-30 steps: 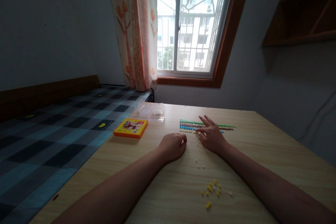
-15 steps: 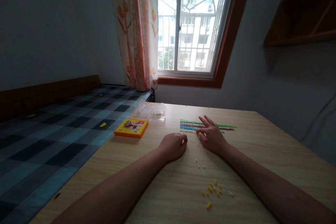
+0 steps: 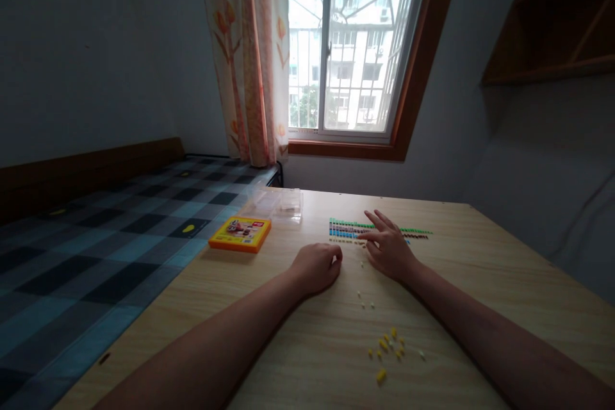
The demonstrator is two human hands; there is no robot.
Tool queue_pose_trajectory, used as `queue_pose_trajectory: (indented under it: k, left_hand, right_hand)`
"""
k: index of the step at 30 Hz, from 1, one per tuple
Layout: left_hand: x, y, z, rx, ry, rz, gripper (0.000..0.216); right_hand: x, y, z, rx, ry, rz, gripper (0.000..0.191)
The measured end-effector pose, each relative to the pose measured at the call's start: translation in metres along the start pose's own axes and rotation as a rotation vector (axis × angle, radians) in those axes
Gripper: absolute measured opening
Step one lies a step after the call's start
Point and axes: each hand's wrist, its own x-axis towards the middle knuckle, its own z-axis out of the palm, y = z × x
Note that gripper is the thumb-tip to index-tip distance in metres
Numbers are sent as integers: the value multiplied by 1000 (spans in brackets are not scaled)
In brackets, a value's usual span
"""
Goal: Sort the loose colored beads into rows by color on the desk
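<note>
My right hand [image 3: 388, 248] is over the rows of small bricks, its fingers apart and its index finger stretched left. Under and beside it run rows of green bricks [image 3: 416, 231], brown bricks [image 3: 419, 237] and blue bricks [image 3: 339, 235]. Along the near side lies a shorter row of pale bricks [image 3: 336, 241], close to the right fingertips; more loose pale pieces sit just below. My left hand [image 3: 314, 269] rests on the table, left of the right hand, with fingers curled in. What it holds, if anything, is hidden.
Loose yellow bricks [image 3: 383, 344] lie scattered on the near part of the wooden table [image 3: 298, 359]. To the left are an orange-yellow box [image 3: 240, 234] and a clear plastic case [image 3: 281, 204]. A bed with a checked cover [image 3: 144, 240] adjoins the table.
The right index finger and thumb have parted slightly, and loose pale pieces now show by them. The left hand stays in place.
</note>
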Motion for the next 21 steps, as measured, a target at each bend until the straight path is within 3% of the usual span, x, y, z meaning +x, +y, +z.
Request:
queue_pose_trajectory:
  k: [21]
  left_hand:
    - [0,-1,1,2,5,-5,20]
  right_hand:
    - [0,5,1,-38,-13,35,23]
